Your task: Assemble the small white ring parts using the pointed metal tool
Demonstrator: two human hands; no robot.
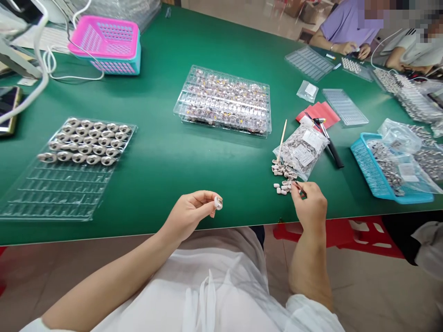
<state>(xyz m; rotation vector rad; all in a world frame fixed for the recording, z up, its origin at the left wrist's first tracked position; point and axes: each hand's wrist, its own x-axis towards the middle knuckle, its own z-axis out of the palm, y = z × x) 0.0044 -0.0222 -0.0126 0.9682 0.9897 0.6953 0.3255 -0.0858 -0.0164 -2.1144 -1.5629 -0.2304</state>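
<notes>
Between the thumb and fingertips of my left hand [194, 210] is a small rounded white part [218, 203] with a metallic face, perhaps an earbud shell. My right hand [311, 203] pinches dark, thin tweezers [299, 188], their tips among loose small beige pieces [284, 187]. Whether the tips grip one of these cannot be made out. Just beyond the pile lies a clear bag [302, 147] full of similar pieces, with white labels. Off to the left, a clear ribbed tray [58, 193] carries rows of rounded beige-and-silver parts [85, 140] in its far half.
Stacked clear trays [223, 101] of small parts stand mid-table. A wooden stick [282, 140], black-handled tool [332, 147], red sheets [318, 114] and blue basket [391, 184] lie right. A pink basket [107, 41] and white cable [43, 60] are back left. Two people [349, 27] sit far right.
</notes>
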